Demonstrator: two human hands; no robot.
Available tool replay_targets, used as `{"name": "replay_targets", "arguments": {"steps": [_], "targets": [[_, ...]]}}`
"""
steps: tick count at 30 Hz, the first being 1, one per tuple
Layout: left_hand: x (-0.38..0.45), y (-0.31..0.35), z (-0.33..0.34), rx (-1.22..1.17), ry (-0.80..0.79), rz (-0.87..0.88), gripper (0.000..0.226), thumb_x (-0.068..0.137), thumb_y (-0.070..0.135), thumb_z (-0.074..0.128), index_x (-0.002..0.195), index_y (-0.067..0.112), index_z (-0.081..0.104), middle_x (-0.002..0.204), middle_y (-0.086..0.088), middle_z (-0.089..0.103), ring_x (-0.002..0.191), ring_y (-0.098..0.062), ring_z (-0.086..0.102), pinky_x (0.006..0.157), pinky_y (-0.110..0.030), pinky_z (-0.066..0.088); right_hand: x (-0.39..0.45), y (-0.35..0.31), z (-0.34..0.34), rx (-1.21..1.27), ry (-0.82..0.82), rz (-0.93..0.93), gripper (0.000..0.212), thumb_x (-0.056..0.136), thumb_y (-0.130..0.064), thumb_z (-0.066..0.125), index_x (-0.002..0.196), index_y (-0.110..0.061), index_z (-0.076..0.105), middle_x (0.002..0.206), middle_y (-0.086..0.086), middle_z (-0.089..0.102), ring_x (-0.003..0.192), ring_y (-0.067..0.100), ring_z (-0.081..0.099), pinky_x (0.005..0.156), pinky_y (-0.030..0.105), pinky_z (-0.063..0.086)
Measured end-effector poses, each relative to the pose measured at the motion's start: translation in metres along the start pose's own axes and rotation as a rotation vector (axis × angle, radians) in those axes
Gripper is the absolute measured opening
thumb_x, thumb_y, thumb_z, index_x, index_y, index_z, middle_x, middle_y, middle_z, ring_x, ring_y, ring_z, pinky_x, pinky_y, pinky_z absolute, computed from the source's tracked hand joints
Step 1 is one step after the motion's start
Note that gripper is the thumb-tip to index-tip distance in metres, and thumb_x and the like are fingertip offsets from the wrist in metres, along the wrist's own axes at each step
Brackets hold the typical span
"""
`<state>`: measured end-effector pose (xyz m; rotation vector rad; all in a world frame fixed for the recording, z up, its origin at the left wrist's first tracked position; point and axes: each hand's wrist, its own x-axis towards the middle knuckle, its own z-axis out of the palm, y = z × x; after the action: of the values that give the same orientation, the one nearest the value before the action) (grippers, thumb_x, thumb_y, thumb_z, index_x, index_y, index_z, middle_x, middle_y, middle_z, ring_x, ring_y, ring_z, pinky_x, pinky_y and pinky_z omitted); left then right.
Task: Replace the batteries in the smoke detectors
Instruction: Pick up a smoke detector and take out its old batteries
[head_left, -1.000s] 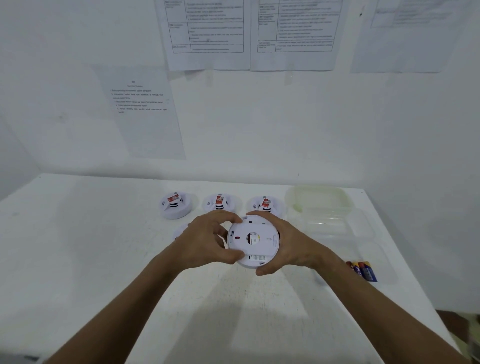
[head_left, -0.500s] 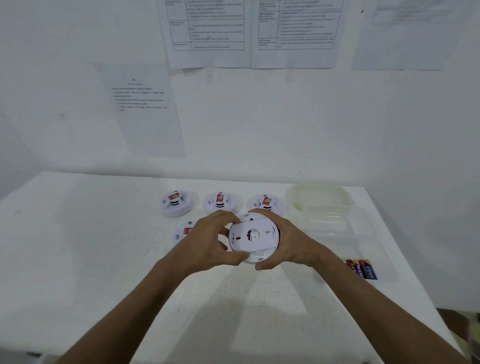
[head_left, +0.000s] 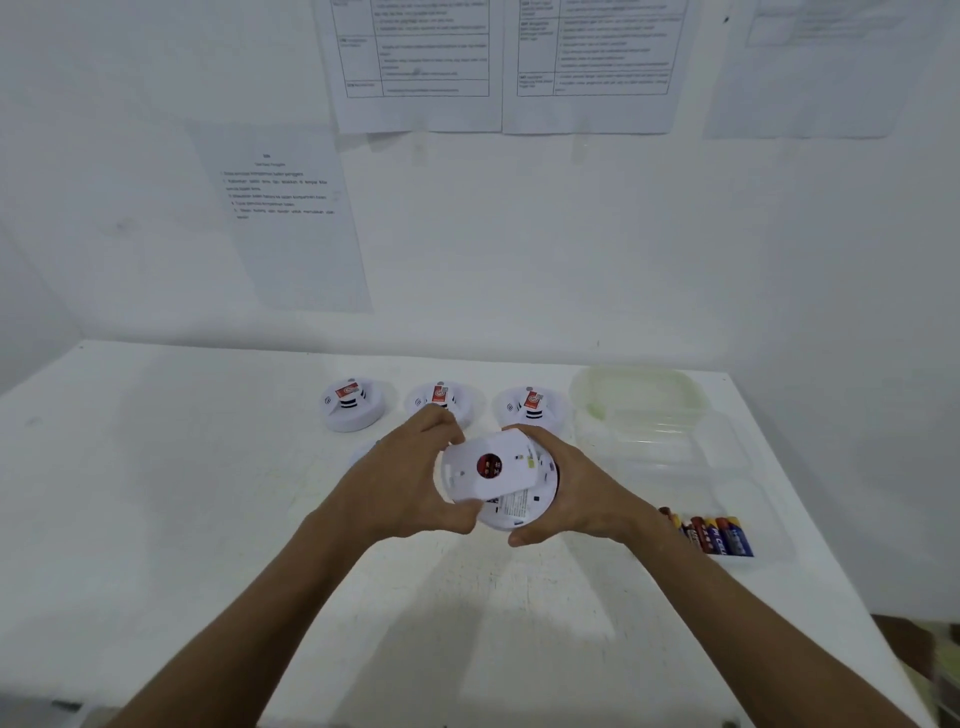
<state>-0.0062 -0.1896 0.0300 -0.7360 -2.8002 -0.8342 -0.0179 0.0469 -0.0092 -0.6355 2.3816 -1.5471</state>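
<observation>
The smoke detector (head_left: 511, 506) was a round white unit held back-up above the white table (head_left: 156, 493), between both hands. Its white back plate (head_left: 483, 470) sat skewed and shifted to the left over the body, a dark red round patch showing near its middle and a printed label visible on the body below it. The left hand (head_left: 400, 493) pinched the plate's left edge between thumb and curled fingers; the right hand (head_left: 576, 493) cupped the body from the right, fingers curled round its rim. Half a second earlier the plate had sat squarely centred on the detector; it had since come away and slid leftward. Three more detectors (head_left: 353, 408) stood in a row behind, beside a clear plastic container (head_left: 639, 395), with loose batteries (head_left: 714, 535) lying to the right.
</observation>
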Motion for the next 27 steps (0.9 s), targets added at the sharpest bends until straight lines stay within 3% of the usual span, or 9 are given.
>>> {"name": "replay_targets", "arguments": {"steps": [4,7,10,13,18,20,22,25,27], "targets": [[-0.011,-0.019,0.002,-0.098,0.143,-0.045,0.05,0.053,0.049,0.079,0.092,0.025,0.059,0.091,0.015,0.054,0.088,-0.006,0.054,0.065,-0.02,0.053,-0.006,0.002,-0.01,0.016,0.045,0.009,0.1,0.055,0.0,0.094,0.139,-0.023,0.044,0.131,-0.005,0.059,0.12,0.011,0.058,0.096,0.029,0.054],[-0.025,-0.035,0.012,-0.112,0.182,-0.145,0.046,0.053,0.053,0.077,0.087,0.029,0.058,0.087,0.016,0.055,0.081,-0.005,0.057,0.061,-0.015,0.05,-0.012,0.002,-0.021,0.006,0.077,0.02,0.101,0.054,-0.001,0.095,0.138,-0.025,0.045,0.13,-0.009,0.06,0.121,0.007,0.057,0.097,0.026,0.051],[-0.038,-0.047,0.03,-0.119,0.107,-0.273,0.055,0.051,0.054,0.079,0.095,0.025,0.061,0.094,0.014,0.056,0.082,-0.005,0.057,0.064,-0.016,0.048,-0.017,0.002,-0.029,-0.009,0.089,0.027,0.1,0.054,0.0,0.094,0.137,-0.025,0.045,0.127,-0.018,0.06,0.121,0.004,0.056,0.097,0.023,0.05],[-0.045,-0.049,0.049,-0.052,-0.065,-0.324,0.058,0.052,0.052,0.081,0.097,0.023,0.06,0.098,0.01,0.054,0.082,-0.005,0.052,0.065,-0.012,0.041,-0.021,0.001,-0.027,-0.007,0.071,0.043,0.101,0.053,-0.002,0.095,0.138,-0.027,0.045,0.128,-0.016,0.059,0.121,0.005,0.056,0.098,0.027,0.051],[-0.048,-0.05,0.067,-0.044,-0.148,-0.31,0.053,0.05,0.051,0.076,0.082,0.01,0.064,0.085,-0.002,0.059,0.082,-0.007,0.05,0.074,-0.034,0.05,-0.024,0.002,-0.016,-0.004,0.02,0.056,0.103,0.053,-0.004,0.096,0.139,-0.028,0.043,0.132,-0.01,0.057,0.122,0.007,0.055,0.097,0.029,0.053],[-0.049,-0.05,0.068,-0.034,-0.171,-0.317,0.053,0.053,0.051,0.075,0.081,0.009,0.064,0.084,-0.004,0.06,0.083,-0.006,0.048,0.075,-0.037,0.051,-0.026,0.003,-0.013,-0.005,0.0,0.065,0.102,0.054,-0.005,0.095,0.138,-0.03,0.043,0.132,-0.012,0.056,0.123,0.006,0.054,0.096,0.028,0.053],[-0.048,-0.045,0.063,-0.02,-0.189,-0.308,0.049,0.063,0.045,0.079,0.093,0.008,0.065,0.096,-0.003,0.061,0.087,-0.007,0.05,0.078,-0.03,0.05,-0.028,0.003,-0.01,-0.007,-0.016,0.077,0.103,0.054,-0.004,0.095,0.139,-0.03,0.042,0.131,-0.015,0.056,0.123,0.004,0.053,0.095,0.027,0.054],[-0.041,-0.028,0.043,-0.126,-0.059,-0.269,0.046,0.08,0.038,0.072,0.121,0.02,0.06,0.119,0.007,0.057,0.086,-0.005,0.06,0.074,-0.017,0.047,-0.03,0.002,-0.009,-0.02,-0.032,0.078,0.103,0.055,-0.003,0.094,0.139,-0.029,0.041,0.129,-0.018,0.055,0.121,0.002,0.053,0.094,0.025,0.053],[-0.033,-0.012,0.028,-0.219,-0.051,-0.193,0.046,0.082,0.034,0.069,0.126,0.028,0.056,0.125,0.012,0.058,0.088,-0.002,0.064,0.069,-0.017,0.052,-0.03,-0.001,-0.01,-0.024,-0.044,0.07,0.102,0.056,-0.002,0.094,0.14,-0.028,0.041,0.13,-0.016,0.055,0.122,0.003,0.052,0.094,0.026,0.053]]}}
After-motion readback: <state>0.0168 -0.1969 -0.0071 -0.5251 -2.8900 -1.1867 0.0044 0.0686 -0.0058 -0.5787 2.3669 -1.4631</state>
